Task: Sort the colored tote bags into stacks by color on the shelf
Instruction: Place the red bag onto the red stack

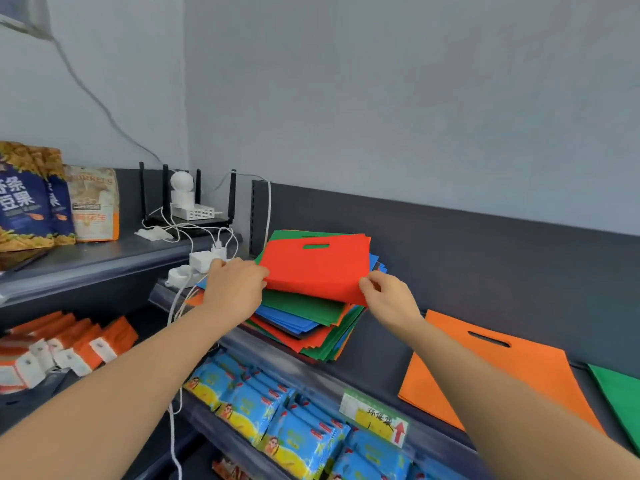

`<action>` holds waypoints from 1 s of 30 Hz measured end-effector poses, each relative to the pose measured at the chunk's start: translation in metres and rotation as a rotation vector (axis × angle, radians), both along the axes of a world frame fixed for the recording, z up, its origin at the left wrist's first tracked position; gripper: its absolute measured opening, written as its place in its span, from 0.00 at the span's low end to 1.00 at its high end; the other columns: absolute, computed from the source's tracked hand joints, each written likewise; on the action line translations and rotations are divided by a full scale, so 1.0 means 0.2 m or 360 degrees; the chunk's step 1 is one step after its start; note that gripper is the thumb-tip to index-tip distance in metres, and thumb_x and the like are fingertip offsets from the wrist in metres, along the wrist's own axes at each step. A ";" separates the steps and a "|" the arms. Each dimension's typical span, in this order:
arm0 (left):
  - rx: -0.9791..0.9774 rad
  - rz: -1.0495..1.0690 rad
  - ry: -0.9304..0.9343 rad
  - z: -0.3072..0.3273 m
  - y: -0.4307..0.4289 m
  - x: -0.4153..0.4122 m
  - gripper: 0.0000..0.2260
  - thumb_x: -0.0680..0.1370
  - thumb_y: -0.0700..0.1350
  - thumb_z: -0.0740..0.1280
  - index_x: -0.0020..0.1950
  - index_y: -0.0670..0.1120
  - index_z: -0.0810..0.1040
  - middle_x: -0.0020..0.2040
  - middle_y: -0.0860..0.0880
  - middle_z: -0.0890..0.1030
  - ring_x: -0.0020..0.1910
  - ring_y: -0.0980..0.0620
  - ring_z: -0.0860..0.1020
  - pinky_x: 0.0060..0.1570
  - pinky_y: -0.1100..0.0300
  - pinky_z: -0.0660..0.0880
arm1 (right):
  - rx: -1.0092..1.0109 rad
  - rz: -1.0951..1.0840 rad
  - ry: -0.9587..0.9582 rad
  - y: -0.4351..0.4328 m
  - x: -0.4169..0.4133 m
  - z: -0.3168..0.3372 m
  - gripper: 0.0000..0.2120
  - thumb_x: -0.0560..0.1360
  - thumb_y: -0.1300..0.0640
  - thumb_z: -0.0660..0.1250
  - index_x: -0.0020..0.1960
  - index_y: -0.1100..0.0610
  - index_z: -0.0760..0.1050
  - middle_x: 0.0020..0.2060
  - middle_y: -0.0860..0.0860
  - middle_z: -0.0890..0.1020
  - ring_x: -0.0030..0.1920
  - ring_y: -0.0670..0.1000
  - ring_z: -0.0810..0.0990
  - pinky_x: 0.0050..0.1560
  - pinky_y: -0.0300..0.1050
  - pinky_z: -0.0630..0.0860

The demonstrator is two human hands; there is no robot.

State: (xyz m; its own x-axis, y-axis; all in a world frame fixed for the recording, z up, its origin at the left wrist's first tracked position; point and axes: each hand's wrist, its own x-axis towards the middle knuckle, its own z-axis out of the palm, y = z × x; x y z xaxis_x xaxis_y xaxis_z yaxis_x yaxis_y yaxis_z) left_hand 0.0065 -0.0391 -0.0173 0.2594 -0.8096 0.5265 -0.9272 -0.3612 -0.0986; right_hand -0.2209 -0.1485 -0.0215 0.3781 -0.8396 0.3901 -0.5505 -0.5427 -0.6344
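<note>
Lifting red bag [317, 268] off mixed pile [311, 327], left hand [235, 285] and right hand [386, 294] pinching its edges; next, probably new spot rightward, near orange bag [491, 372].

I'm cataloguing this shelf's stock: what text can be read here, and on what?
"条" and "豆果": blue snack bag; the rest is cut off or blurred.
"花生": beige snack bag; upper lettering blurred.
"环保袋": handwritten on shelf label, beside red arrow.
Print on the blue packets: too small to read.
</note>
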 end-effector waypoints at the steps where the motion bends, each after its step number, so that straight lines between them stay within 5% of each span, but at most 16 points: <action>1: -0.0028 -0.0019 0.0021 0.00 -0.01 0.00 0.10 0.81 0.46 0.58 0.48 0.49 0.79 0.42 0.52 0.75 0.48 0.48 0.74 0.44 0.54 0.61 | 0.0164 -0.0031 -0.0106 0.01 0.01 0.00 0.23 0.81 0.45 0.54 0.41 0.64 0.71 0.34 0.51 0.71 0.36 0.51 0.69 0.39 0.48 0.71; 4: -0.0025 -0.0208 0.0184 -0.01 -0.04 -0.01 0.10 0.81 0.49 0.59 0.47 0.48 0.78 0.40 0.51 0.73 0.47 0.47 0.74 0.41 0.55 0.65 | 0.1007 -0.0081 -0.0677 0.04 0.03 0.03 0.22 0.80 0.40 0.55 0.53 0.59 0.74 0.41 0.51 0.76 0.41 0.50 0.76 0.44 0.51 0.79; 8: -0.0055 -0.0407 0.0839 -0.02 -0.04 0.01 0.11 0.76 0.54 0.68 0.44 0.47 0.81 0.41 0.51 0.78 0.44 0.48 0.78 0.42 0.56 0.73 | 0.1383 -0.0216 -0.0820 0.03 0.02 0.01 0.04 0.79 0.64 0.60 0.46 0.61 0.71 0.34 0.55 0.75 0.24 0.49 0.76 0.20 0.35 0.70; 13: -0.0117 -0.0189 0.1512 0.00 -0.01 0.03 0.21 0.70 0.59 0.73 0.54 0.46 0.77 0.55 0.48 0.77 0.56 0.47 0.76 0.56 0.52 0.74 | 0.1230 -0.0356 -0.0530 0.07 -0.03 -0.01 0.09 0.76 0.67 0.58 0.38 0.59 0.68 0.28 0.54 0.72 0.17 0.46 0.71 0.22 0.31 0.59; 17: -0.0127 -0.0124 0.1906 0.05 0.00 -0.01 0.27 0.76 0.63 0.63 0.61 0.41 0.71 0.55 0.43 0.76 0.42 0.45 0.77 0.47 0.51 0.78 | 0.0974 -0.0322 -0.0474 0.13 -0.07 -0.02 0.08 0.77 0.67 0.52 0.46 0.58 0.67 0.36 0.55 0.75 0.20 0.51 0.77 0.19 0.33 0.60; 21: -0.0240 -0.0261 0.2616 0.06 -0.01 -0.07 0.33 0.75 0.69 0.58 0.66 0.43 0.70 0.61 0.43 0.75 0.36 0.44 0.78 0.30 0.58 0.77 | 0.0744 -0.0336 -0.0509 0.24 -0.12 0.00 0.11 0.76 0.68 0.51 0.49 0.55 0.68 0.37 0.54 0.76 0.25 0.51 0.75 0.21 0.35 0.62; 27: -0.0089 -0.0319 0.2746 0.04 -0.02 -0.26 0.08 0.81 0.46 0.55 0.49 0.43 0.69 0.38 0.42 0.78 0.31 0.46 0.74 0.25 0.62 0.68 | 0.0443 -0.0439 -0.0550 0.40 -0.30 -0.02 0.12 0.78 0.67 0.50 0.51 0.52 0.68 0.39 0.54 0.78 0.30 0.51 0.76 0.26 0.41 0.68; 30: 0.0089 -0.0360 0.2599 0.03 -0.03 -0.40 0.07 0.80 0.37 0.54 0.45 0.40 0.69 0.24 0.45 0.80 0.27 0.48 0.72 0.22 0.67 0.66 | 0.0332 -0.0539 -0.0560 0.46 -0.44 -0.03 0.12 0.78 0.67 0.50 0.52 0.53 0.68 0.36 0.54 0.77 0.30 0.51 0.75 0.26 0.42 0.68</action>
